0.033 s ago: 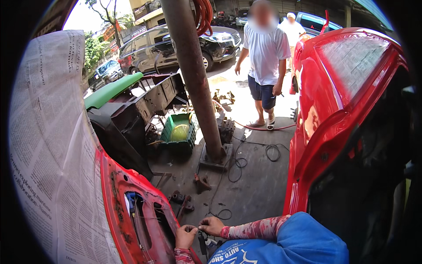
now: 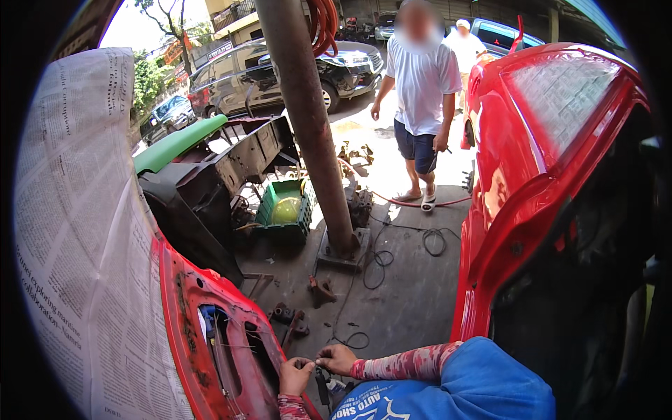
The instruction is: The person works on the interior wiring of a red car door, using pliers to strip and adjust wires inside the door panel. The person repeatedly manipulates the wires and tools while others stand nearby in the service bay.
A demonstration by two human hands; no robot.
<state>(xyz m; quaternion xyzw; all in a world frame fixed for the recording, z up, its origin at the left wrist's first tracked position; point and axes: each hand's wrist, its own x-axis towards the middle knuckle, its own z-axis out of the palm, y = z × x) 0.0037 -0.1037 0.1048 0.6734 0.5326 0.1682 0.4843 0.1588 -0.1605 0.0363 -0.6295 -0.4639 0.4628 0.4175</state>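
While left hand point(image 2: 297, 376) and right hand point(image 2: 337, 360) are pinching a tiny thing point(image 2: 316, 364), it's likely feeling light, easiest by its ends.

From my remote seat I look across a grey concrete floor point(image 2: 413, 280), shaded up close, with a thick, worn metal post point(image 2: 304, 105) rising from a base plate point(image 2: 353, 255). Beyond it the ground point(image 2: 350, 115) glares in hard sunlight — I make out a tree point(image 2: 184, 45), a yellowish building point(image 2: 227, 24) and a dim, ribbed wall point(image 2: 490, 10).
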